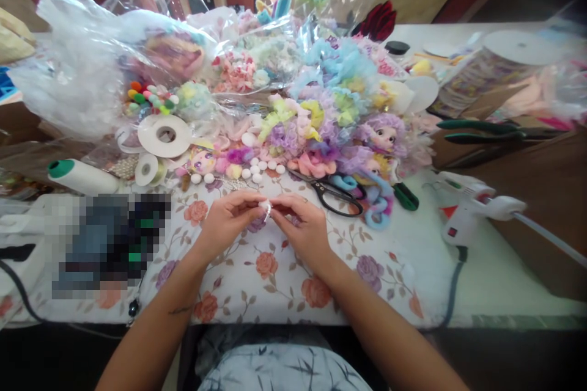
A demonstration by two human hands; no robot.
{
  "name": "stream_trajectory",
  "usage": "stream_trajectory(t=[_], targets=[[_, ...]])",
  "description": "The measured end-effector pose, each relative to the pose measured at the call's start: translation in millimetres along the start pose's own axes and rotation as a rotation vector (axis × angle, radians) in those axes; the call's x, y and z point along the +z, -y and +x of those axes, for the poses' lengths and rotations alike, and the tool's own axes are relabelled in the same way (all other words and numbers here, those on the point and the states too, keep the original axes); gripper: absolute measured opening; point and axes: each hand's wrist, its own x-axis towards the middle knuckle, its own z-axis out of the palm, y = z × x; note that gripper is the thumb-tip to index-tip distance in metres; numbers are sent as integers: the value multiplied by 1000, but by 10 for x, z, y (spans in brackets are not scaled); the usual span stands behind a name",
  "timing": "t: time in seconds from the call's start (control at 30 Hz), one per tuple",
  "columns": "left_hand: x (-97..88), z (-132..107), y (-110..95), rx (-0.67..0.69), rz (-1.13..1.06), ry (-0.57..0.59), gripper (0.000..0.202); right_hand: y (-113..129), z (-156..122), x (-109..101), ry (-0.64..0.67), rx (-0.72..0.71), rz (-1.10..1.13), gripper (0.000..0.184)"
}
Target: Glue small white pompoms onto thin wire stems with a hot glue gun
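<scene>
White clothing with dark sprig-like marks lies nearest. Beyond, the left hand and right hand pinch a small white strip between closed fingertips, above flower-printed white cloth. Whether it is finished, I cannot tell; round white balls and a white plastic glue gun sit untouched.

1. Bare left forearm, bearing a thin dark mark, angles forward and inward.
2. Bare right forearm slants forward and inward too.
3. Left hand and right hand nearly meet, fingers bent, thumb and fingertips pinched.
</scene>
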Motion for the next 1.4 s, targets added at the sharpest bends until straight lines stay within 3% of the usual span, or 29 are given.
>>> stream_trajectory(t=[0.4, 0.7, 0.9, 1.13, 1.27, 1.4], targets=[[79, -33, -21, 58, 159, -96, 12, -67, -30, 46, -15, -138, -147, 13], [138, -27, 11, -14, 11, -109, 20, -80, 3, 31, -44, -17, -36, 10], [150, -26, 29, 32, -15, -165, 18, -53, -23, 39, -40, -70, -141, 13], [144, -34, 57, 140, 106, -187, 6, -59, -17, 58, 1, -46, -55, 15], [149, -32, 40, 70, 69, -180, 13, -50, -3, 59, -24, 46, 36, 8], [160, -31, 29, 9, 0, -203, 19, -49, 10, 51, 4, 135, 193, 18]])
